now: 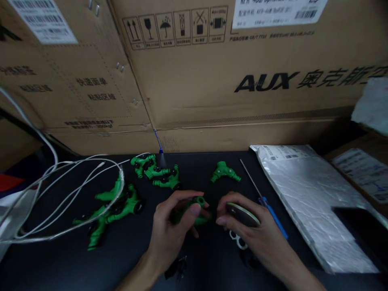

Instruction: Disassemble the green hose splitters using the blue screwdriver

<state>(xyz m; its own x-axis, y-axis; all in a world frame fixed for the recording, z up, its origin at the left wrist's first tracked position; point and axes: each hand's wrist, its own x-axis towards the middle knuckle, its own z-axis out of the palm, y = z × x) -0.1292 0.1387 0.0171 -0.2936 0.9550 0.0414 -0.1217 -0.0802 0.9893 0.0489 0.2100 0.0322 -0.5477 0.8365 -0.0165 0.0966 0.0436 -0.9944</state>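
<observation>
My left hand (174,226) is closed around a green plastic hose connector (199,200); one round open end shows between thumb and fingers, and the rest is mostly covered. Just to its right, my right hand (247,228) grips a dark, rounded tool with a pale green edge (242,214). Its exact kind cannot be made out. White rings (238,239) lie under the right hand, beside a black round part (250,258). Small dark pieces (177,268) lie below the left hand. A green Y-shaped hose connector (222,172) stands on the table beyond both hands.
More green connectors lie at the back (150,165) and left (106,216), the left ones under looped white cable (60,236). To the right are a blue-handled screwdriver (274,218), a silver padded envelope (303,202) and a black flat device (362,232). Large cardboard boxes (194,89) stand behind.
</observation>
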